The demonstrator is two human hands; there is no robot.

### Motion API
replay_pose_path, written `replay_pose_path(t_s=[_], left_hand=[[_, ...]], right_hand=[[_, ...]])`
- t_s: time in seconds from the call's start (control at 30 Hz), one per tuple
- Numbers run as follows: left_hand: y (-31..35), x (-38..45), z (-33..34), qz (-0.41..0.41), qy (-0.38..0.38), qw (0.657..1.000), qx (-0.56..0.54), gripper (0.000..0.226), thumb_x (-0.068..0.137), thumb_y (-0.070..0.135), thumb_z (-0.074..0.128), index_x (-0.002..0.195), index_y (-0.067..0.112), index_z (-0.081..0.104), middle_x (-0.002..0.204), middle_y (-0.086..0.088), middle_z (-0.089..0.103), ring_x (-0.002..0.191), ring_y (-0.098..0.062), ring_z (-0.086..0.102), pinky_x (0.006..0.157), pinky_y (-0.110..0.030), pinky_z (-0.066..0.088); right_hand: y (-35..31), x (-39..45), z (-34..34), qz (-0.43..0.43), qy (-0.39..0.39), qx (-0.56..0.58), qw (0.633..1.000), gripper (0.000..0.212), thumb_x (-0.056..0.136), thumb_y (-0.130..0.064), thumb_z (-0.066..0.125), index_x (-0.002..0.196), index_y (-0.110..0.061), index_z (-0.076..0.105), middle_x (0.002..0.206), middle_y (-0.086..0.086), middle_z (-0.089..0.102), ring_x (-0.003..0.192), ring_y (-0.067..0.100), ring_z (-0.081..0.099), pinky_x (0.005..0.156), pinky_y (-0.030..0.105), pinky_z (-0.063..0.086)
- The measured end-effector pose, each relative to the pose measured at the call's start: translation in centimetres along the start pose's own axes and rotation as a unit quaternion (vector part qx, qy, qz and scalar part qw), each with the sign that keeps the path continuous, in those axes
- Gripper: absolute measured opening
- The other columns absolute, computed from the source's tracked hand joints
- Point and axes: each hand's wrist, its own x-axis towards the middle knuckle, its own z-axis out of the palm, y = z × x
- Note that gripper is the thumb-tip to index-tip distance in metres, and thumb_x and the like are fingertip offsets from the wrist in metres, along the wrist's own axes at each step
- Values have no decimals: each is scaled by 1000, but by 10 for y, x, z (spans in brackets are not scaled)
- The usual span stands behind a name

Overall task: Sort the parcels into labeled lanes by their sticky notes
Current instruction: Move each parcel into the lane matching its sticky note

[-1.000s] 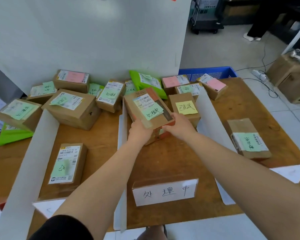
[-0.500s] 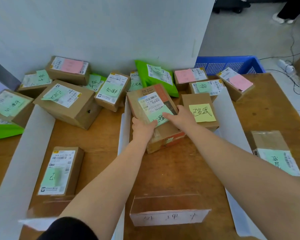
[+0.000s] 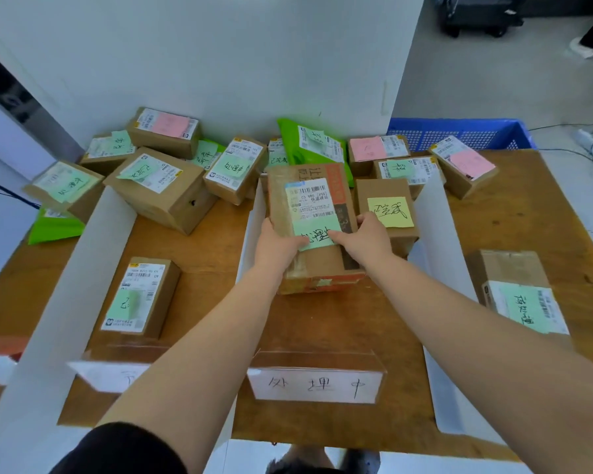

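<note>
1. The green sticky note [image 3: 317, 236] on the held parcel [image 3: 314, 227] is partly covered by both thumbs, so its writing cannot be read fully.
2. The parcel is gripped at its sides by the left hand [image 3: 276, 246] and the right hand [image 3: 365, 241], with fingers curled around it, in the middle lane of the wooden table [image 3: 322, 330].
3. The lane is bordered by white paper dividers [image 3: 435, 241]; the lane label [image 3: 317, 384] stands at the near edge.

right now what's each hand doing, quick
Left hand: grips the near-left edge of the cardboard parcel, thumb on its green note.
Right hand: grips the same parcel's right side.
</note>
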Motion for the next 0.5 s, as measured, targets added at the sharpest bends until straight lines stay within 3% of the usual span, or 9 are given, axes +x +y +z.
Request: replay_pose_path(t_s=[0.1, 0.2, 0.33, 0.5], left_hand=[[-9, -17, -3, -3, -11, 1000, 16, 63, 76, 14, 74, 128, 19, 40, 123, -2, 59, 93, -13, 58, 65, -23, 51], [-18, -27, -4, -10, -17, 999, 49, 74, 77, 15, 73, 138, 18, 32, 129, 0, 54, 94, -11, 53, 61, -19, 48], [-31, -34, -5, -27, -32, 997, 61, 77, 77, 13, 72, 141, 19, 28, 130, -1, 53, 94, -11, 52, 60, -18, 47], [-47, -32, -6, -49, -40, 997, 47, 66, 78, 14, 71, 134, 19, 36, 126, -3, 56, 99, -16, 56, 71, -26, 52]], right_hand=[[14, -21, 0, 19, -10, 10, 1000, 61, 77, -34, 73, 121, -6, 43, 119, 10, 57, 105, 24, 57, 68, 28, 44], [27, -35, 3, 42, -19, 14, 999, 59, 77, -34, 73, 119, -6, 43, 119, 11, 58, 104, 25, 59, 68, 29, 47], [42, -48, 9, 46, -21, 7, 999, 52, 78, -34, 72, 112, -6, 43, 116, 10, 59, 101, 23, 59, 51, 21, 39], [48, -54, 19, 40, -16, 3, 999, 52, 78, -32, 72, 113, -8, 43, 117, 9, 57, 102, 22, 58, 64, 25, 45]])
